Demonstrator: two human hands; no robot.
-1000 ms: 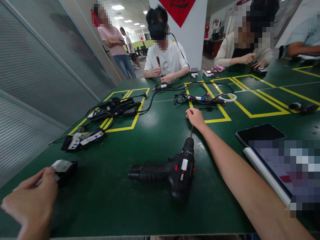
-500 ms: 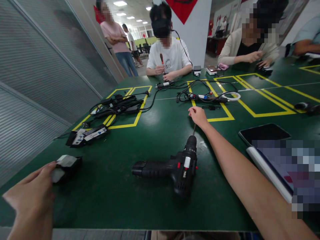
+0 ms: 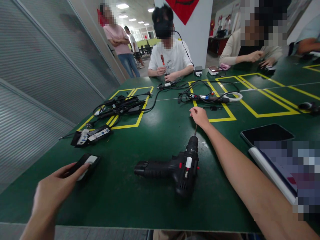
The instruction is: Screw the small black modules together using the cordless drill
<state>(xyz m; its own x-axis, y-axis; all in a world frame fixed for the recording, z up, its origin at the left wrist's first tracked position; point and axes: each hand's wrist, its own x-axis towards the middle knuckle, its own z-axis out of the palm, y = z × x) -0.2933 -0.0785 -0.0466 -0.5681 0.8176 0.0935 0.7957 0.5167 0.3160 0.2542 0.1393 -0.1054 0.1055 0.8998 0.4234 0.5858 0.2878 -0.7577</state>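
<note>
My left hand [image 3: 56,185] grips a flat black box with a pale label [image 3: 88,165], thumb on top and fingers around its side. The box is over the front left of the table. A black cordless drill [image 3: 186,166] lies on its side in the middle, its handle to the left and its thin bit [image 3: 196,130] pointing away from me. Beyond the chuck, my right hand [image 3: 199,116] rests low with its fingers curled, close to the bit's tip. What its fingers hold, if anything, is hidden.
A black unit with white labels [image 3: 92,135] and a heap of black cables [image 3: 122,106] lie to the left. More cables and tools [image 3: 207,98] lie beyond my right hand. A phone [image 3: 267,133] is at the right. A person opposite holds a screwdriver [image 3: 162,60].
My left hand has moved right and turned the black box, so its thumb now lies across the top. The right hand stays by the bit, and the drill has not moved.
</note>
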